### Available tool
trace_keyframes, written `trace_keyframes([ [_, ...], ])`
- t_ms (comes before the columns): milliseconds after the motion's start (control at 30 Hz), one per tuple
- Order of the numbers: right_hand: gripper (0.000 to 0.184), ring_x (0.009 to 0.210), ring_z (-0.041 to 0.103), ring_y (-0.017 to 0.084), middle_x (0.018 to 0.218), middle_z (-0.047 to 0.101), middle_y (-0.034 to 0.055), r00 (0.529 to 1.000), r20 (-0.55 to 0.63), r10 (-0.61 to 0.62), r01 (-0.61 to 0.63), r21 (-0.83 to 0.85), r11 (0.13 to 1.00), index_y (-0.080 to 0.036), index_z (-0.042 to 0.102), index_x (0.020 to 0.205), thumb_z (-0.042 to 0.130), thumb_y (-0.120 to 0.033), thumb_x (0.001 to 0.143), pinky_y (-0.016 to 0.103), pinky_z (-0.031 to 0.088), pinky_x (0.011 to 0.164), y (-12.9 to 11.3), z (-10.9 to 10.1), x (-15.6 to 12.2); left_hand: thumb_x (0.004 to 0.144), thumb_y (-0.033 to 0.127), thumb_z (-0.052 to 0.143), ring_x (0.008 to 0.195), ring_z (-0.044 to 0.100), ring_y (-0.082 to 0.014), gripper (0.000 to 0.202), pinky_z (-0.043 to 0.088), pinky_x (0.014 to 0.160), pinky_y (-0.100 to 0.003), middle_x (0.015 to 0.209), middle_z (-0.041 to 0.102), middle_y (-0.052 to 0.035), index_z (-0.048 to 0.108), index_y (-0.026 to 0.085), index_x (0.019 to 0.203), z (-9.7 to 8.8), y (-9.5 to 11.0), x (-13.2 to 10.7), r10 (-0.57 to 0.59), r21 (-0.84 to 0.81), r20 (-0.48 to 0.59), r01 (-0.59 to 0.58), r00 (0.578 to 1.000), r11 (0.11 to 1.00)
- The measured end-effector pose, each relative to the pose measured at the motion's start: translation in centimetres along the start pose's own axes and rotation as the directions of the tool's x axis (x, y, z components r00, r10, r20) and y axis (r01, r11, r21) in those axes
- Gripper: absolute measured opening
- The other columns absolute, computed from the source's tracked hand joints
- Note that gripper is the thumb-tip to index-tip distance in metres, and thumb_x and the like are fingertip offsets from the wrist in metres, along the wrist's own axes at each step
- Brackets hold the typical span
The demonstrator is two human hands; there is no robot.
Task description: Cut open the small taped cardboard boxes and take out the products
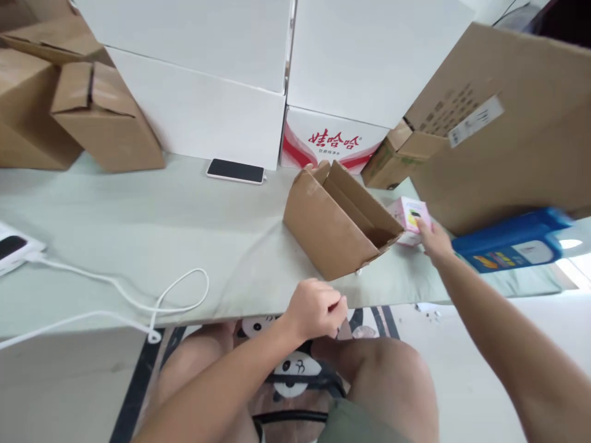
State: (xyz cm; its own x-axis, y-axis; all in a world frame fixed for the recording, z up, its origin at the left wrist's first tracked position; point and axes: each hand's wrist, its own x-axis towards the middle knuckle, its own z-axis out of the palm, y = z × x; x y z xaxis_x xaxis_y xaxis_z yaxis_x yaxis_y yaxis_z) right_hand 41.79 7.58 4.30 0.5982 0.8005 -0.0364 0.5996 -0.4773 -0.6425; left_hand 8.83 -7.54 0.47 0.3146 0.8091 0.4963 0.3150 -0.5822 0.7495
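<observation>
My right hand (434,239) reaches to the right side of the table, its fingers on a small pink and white box (413,215) with a picture printed on it. Left of that box stands an open brown cardboard box (330,227), its flaps up and its inside partly visible. At the table's front edge, just below the cardboard box, my left hand (317,309) is curled into a fist. Nothing shows sticking out of that fist, and it is apart from the cardboard box.
A phone (235,171) lies near white cartons (198,104) at the back. A blue package (512,241) and a big cardboard box (503,135) stand right. Brown boxes (108,123) stand left. A white cable (111,283) runs from a white device (16,249) over the front edge.
</observation>
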Motion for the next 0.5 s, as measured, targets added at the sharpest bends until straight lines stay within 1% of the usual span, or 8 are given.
trace_keyframes([
  [67,0.032,0.072,0.061,0.019,0.080,0.067,0.0084,1.000,-0.007,-0.010,0.010,-0.051,0.999,-0.018,0.069,0.105,0.062,-0.046,0.093,0.029,0.049,0.065,-0.9,0.2,0.8,0.084,0.018,0.052,0.044,0.034,-0.0114,0.040,0.019,0.053,-0.032,0.044,0.043,0.0018,0.031,0.020,0.050,0.5,-0.1,-0.2,0.082,0.035,0.039,-0.083,0.996,0.996],
  [133,0.031,0.067,0.058,0.018,0.075,0.064,0.0066,1.000,-0.011,-0.007,0.006,-0.082,0.997,-0.017,0.068,0.105,0.060,-0.045,0.095,0.029,0.047,0.064,-2.1,0.7,1.4,0.083,0.019,0.053,0.044,0.038,-0.0108,0.038,0.018,0.053,-0.032,0.044,0.048,0.0010,0.036,0.019,0.049,0.8,0.0,-0.2,0.105,0.059,0.081,-0.110,0.991,0.992],
  [267,0.027,0.063,0.051,0.016,0.073,0.056,0.0025,1.000,-0.021,-0.018,0.016,-0.098,0.995,-0.020,0.062,0.099,0.056,-0.046,0.096,0.030,0.043,0.064,-5.1,2.4,2.2,0.080,0.021,0.057,0.041,0.041,-0.0110,0.036,0.017,0.050,-0.032,0.043,0.051,-0.0002,0.045,0.019,0.046,1.3,-0.1,0.1,0.044,0.106,0.177,-0.063,0.983,0.992],
  [400,0.025,0.061,0.049,0.013,0.074,0.052,-0.0002,0.999,-0.009,-0.035,0.034,-0.088,0.996,-0.023,0.053,0.089,0.057,-0.047,0.095,0.031,0.040,0.064,-7.5,3.9,3.5,0.077,0.024,0.061,0.040,0.044,-0.0128,0.029,0.017,0.048,-0.032,0.043,0.056,-0.0014,0.057,0.019,0.049,2.0,-0.3,0.3,-0.002,0.092,0.261,-0.023,0.965,0.996],
  [500,0.021,0.057,0.051,0.012,0.076,0.053,-0.0010,1.000,-0.005,-0.019,0.018,-0.080,0.997,-0.023,0.054,0.094,0.053,-0.044,0.097,0.032,0.041,0.063,-8.5,5.1,5.4,0.075,0.027,0.064,0.039,0.045,-0.0142,0.023,0.018,0.047,-0.032,0.044,0.059,-0.0022,0.064,0.020,0.053,2.4,-0.1,0.4,-0.024,0.098,0.353,-0.012,0.936,0.995],
])
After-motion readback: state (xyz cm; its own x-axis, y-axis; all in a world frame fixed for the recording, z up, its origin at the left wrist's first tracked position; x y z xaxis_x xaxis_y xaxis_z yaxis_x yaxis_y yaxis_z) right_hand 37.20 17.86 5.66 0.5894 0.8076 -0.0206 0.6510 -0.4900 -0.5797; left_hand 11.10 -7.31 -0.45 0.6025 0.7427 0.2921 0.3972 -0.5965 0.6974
